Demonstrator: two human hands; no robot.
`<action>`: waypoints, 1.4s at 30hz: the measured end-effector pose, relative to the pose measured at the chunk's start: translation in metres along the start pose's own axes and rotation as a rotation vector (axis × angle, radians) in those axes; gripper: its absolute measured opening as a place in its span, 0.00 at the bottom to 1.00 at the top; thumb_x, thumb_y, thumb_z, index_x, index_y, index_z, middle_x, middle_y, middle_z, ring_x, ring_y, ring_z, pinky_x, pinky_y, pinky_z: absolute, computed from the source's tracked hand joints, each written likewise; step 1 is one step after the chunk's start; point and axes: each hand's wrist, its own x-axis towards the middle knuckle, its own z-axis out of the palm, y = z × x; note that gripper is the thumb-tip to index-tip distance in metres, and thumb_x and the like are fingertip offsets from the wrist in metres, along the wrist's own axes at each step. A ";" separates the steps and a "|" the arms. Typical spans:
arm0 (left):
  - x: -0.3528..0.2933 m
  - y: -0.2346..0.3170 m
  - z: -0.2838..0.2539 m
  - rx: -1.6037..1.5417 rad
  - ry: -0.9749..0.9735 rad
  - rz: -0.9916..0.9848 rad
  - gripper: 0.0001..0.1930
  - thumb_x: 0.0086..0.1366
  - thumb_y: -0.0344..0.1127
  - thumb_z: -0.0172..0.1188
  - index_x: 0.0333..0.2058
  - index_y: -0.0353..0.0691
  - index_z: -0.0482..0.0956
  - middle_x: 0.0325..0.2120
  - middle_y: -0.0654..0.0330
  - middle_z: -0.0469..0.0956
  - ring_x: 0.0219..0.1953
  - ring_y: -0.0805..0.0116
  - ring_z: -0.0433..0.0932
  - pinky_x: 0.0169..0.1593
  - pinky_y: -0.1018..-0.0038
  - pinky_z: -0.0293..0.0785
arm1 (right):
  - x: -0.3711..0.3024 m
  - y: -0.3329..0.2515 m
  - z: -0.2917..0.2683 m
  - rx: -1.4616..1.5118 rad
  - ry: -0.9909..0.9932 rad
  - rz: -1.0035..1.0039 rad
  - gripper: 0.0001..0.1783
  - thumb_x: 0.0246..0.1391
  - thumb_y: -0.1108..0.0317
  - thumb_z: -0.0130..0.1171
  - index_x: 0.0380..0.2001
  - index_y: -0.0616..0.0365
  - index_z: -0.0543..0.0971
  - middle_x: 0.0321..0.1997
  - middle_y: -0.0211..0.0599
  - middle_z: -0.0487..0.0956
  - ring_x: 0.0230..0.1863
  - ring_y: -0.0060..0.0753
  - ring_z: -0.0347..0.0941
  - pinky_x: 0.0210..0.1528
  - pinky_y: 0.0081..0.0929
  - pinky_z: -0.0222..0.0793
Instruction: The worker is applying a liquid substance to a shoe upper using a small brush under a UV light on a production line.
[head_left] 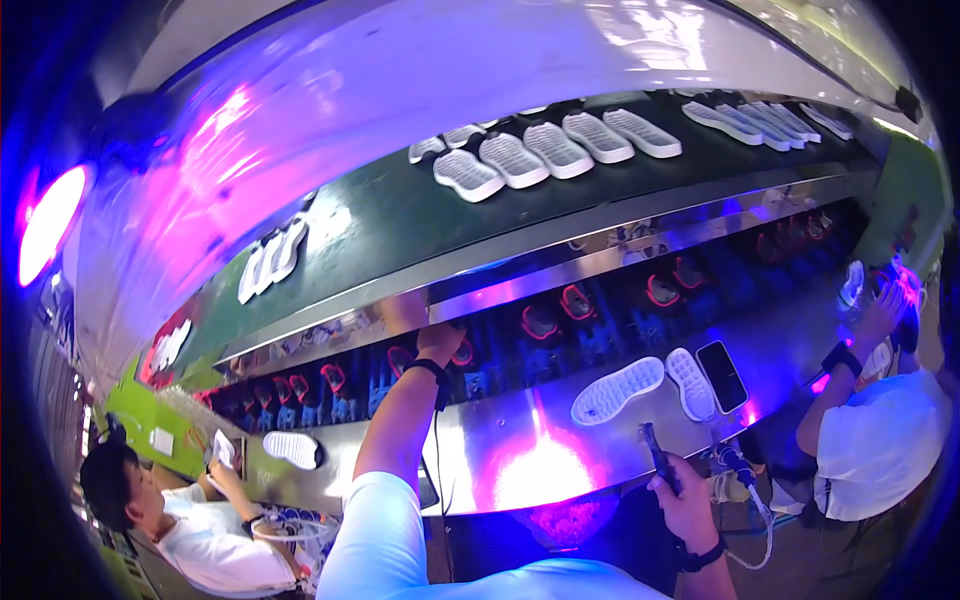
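Observation:
My left hand (437, 345) reaches over the metal ledge into the lower row of shoes. It is at a dark shoe upper with a red-edged opening (463, 352); its fingertips are hidden, so its grip cannot be made out. Low on the right, my right hand (688, 505) is closed around a slim dark tool (660, 452) that points up and away; its exact kind is unclear. Beyond the tool, two white shoe soles (618, 391) (690, 384) lie on the metal ledge, beside a black phone (722, 377).
Several white soles (557, 150) lie on the green upper belt (380, 240). More dark shoe uppers (577, 302) stand in the lower channel. One co-worker (190, 535) sits at left holding a white piece; another (880, 440) works at right. A bright lamp glare (540, 470) covers the near ledge.

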 end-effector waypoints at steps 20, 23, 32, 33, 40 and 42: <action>0.035 0.142 0.038 -0.094 -0.050 0.031 0.35 0.68 0.66 0.49 0.51 0.39 0.83 0.27 0.53 0.87 0.25 0.56 0.87 0.47 0.58 0.82 | 0.035 0.011 -0.004 -0.036 0.036 -0.172 0.23 0.60 0.73 0.64 0.58 0.64 0.77 0.45 0.54 0.85 0.46 0.49 0.85 0.50 0.36 0.78; 0.028 0.133 0.027 0.077 0.082 0.082 0.34 0.68 0.65 0.48 0.50 0.40 0.84 0.26 0.53 0.87 0.30 0.55 0.88 0.49 0.57 0.81 | 0.041 0.021 -0.011 -0.028 -0.014 -0.132 0.23 0.60 0.72 0.64 0.58 0.63 0.77 0.44 0.54 0.84 0.46 0.50 0.84 0.49 0.37 0.78; 0.049 0.208 0.009 -0.080 0.132 0.442 0.25 0.69 0.51 0.56 0.57 0.41 0.79 0.56 0.43 0.80 0.59 0.42 0.78 0.63 0.52 0.73 | 0.044 0.015 -0.034 -0.071 0.110 -0.225 0.22 0.59 0.72 0.65 0.56 0.62 0.77 0.41 0.53 0.84 0.43 0.50 0.84 0.46 0.38 0.78; 0.056 0.227 0.014 -0.147 0.094 0.418 0.25 0.67 0.49 0.58 0.58 0.41 0.79 0.56 0.43 0.80 0.60 0.42 0.77 0.63 0.52 0.73 | 0.040 0.018 -0.037 -0.105 0.104 -0.230 0.21 0.60 0.72 0.65 0.56 0.62 0.77 0.40 0.52 0.84 0.42 0.49 0.84 0.45 0.38 0.78; 0.091 0.241 0.091 -0.207 0.083 0.332 0.25 0.64 0.50 0.60 0.54 0.41 0.82 0.45 0.46 0.86 0.46 0.43 0.85 0.53 0.52 0.81 | 0.016 -0.004 -0.043 -0.115 0.143 -0.194 0.21 0.60 0.69 0.67 0.55 0.63 0.78 0.36 0.48 0.84 0.34 0.44 0.83 0.37 0.35 0.77; 0.067 0.241 0.069 -0.370 -0.100 0.204 0.24 0.62 0.52 0.63 0.50 0.41 0.83 0.38 0.47 0.87 0.38 0.52 0.88 0.40 0.58 0.85 | 0.012 0.010 -0.046 -0.195 0.174 -0.221 0.20 0.62 0.67 0.66 0.56 0.63 0.79 0.39 0.52 0.84 0.40 0.47 0.84 0.43 0.36 0.78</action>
